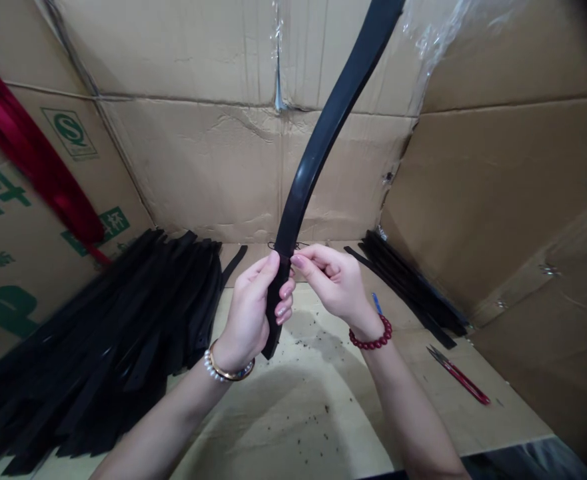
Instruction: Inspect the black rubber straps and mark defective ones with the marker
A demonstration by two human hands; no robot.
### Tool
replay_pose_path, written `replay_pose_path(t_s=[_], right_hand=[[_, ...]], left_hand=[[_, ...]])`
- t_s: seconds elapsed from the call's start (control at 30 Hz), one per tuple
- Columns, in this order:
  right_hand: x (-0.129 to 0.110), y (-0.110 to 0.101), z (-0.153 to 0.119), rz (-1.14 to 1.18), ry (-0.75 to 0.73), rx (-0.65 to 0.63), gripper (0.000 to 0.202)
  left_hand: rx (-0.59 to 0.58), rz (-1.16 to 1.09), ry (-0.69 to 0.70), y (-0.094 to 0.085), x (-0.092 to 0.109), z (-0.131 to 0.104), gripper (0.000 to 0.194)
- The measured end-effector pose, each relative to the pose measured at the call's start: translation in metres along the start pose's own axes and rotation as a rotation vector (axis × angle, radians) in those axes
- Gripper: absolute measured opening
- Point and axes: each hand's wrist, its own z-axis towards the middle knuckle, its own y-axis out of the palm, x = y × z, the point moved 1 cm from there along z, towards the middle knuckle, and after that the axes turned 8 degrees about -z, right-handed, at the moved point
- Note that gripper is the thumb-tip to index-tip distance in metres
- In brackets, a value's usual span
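Observation:
A long black belt strap [306,177] rises from my hands and leans to the upper right, out of view at the top. My left hand [260,297] is closed around its lower part, thumb in front and fingers behind, with the short end hanging below. A narrow band seems to cross the strap near my left thumb. My right hand [333,277] pinches at the strap's right edge beside that band; what lies between its fingertips is too small to make out. Thin dark strands show behind the strap near there.
A large heap of black straps [108,347] covers the left side. More black straps [408,287] lie at the back right, near red-handled thread snips [458,375]. Small dark scraps dot the table [273,427]. Cardboard walls [213,160] enclose it; a red ribbon-like bundle [38,153] hangs left.

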Motion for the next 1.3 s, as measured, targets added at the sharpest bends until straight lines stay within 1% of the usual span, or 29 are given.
replay_pose_path(t_s=[0.1, 0.17, 0.23, 0.3, 0.37, 0.43, 0.47, 0.53, 0.6, 0.7, 0.73, 0.8, 0.87, 0.93, 0.97, 1.03, 1.1, 1.23, 1.3], right_hand=[[0.0, -0.003, -0.003, -0.131, -0.064, 0.015, 0.021], [0.001, -0.002, -0.003, -0.095, -0.059, 0.012, 0.021], [0.001, 0.002, -0.002, 0.021, -0.04, 0.018, 0.019], [-0.001, 0.008, -0.001, 0.175, 0.011, 0.044, 0.019], [-0.005, 0.014, 0.0, 0.315, 0.115, 0.068, 0.021], [-0.009, 0.018, 0.001, 0.401, 0.225, 0.057, 0.027], [-0.011, 0.019, 0.0, 0.424, 0.253, 0.039, 0.029], [-0.015, 0.021, -0.001, 0.444, 0.258, -0.008, 0.025], [-0.019, 0.021, -0.003, 0.463, 0.244, -0.036, 0.021], [-0.022, 0.02, -0.006, 0.468, 0.272, -0.016, 0.021], [-0.022, 0.02, -0.007, 0.447, 0.283, 0.013, 0.022], [-0.023, 0.018, -0.009, 0.35, 0.274, 0.085, 0.023], [-0.024, 0.014, -0.01, 0.196, 0.206, 0.147, 0.021], [-0.025, 0.011, -0.011, 0.013, 0.119, 0.172, 0.022], [-0.026, 0.009, -0.01, -0.067, 0.083, 0.17, 0.023], [-0.026, 0.006, -0.009, -0.158, 0.048, 0.148, 0.027], [-0.025, 0.004, -0.007, -0.128, 0.065, 0.118, 0.028], [-0.02, 0.003, -0.002, 0.089, 0.131, 0.053, 0.021], [-0.017, 0.002, -0.001, 0.161, 0.129, 0.036, 0.018]], left_hand=[[-0.004, 0.002, -0.001, 0.0, 0.0, -0.004, 0.034], [-0.006, -0.022, -0.012, 0.0, 0.0, -0.006, 0.034], [-0.034, -0.066, -0.054, -0.001, 0.001, -0.008, 0.034], [-0.089, -0.113, -0.112, -0.003, 0.004, -0.009, 0.036], [-0.156, -0.156, -0.153, -0.005, 0.008, -0.009, 0.037], [-0.25, -0.183, -0.198, -0.008, 0.012, -0.008, 0.037], [-0.3, -0.184, -0.23, -0.009, 0.014, -0.008, 0.037], [-0.379, -0.161, -0.29, -0.012, 0.017, -0.007, 0.038], [-0.411, -0.133, -0.317, -0.013, 0.018, -0.006, 0.041], [-0.391, -0.103, -0.277, -0.013, 0.013, -0.004, 0.051], [-0.364, -0.087, -0.237, -0.012, 0.01, -0.003, 0.054], [-0.299, -0.029, -0.105, -0.011, 0.006, -0.002, 0.055], [-0.239, 0.067, 0.043, -0.009, 0.003, -0.002, 0.045], [-0.186, 0.169, 0.131, -0.008, 0.002, -0.002, 0.033], [-0.159, 0.207, 0.143, -0.007, 0.002, -0.003, 0.029], [-0.124, 0.238, 0.122, -0.007, 0.002, -0.003, 0.028], [-0.115, 0.226, 0.107, -0.006, 0.002, -0.004, 0.029], [-0.12, 0.158, 0.136, -0.006, 0.001, -0.005, 0.027], [-0.145, 0.126, 0.111, -0.007, 0.001, -0.006, 0.029]])
